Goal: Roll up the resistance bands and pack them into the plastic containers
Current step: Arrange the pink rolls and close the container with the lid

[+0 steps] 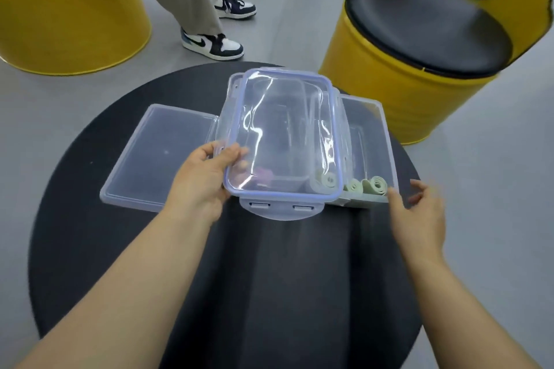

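My left hand (204,180) grips the left edge of a clear lid with blue-violet trim (281,135) and holds it over a clear container whose rim (232,84) shows at the back. A purple rolled band (263,174) shows faintly through the lid. To the right stands an open clear container (386,141) with several pale green rolled bands (371,186) at its near end. My right hand (416,210) is open, fingers spread, beside that container's near right corner; whether it touches is unclear.
A flat clear lid (156,156) lies on the round black table (269,278) to the left. Yellow drum seats stand at back left (69,15) and back right (419,48). A person's legs and sneakers (212,42) stand beyond the table.
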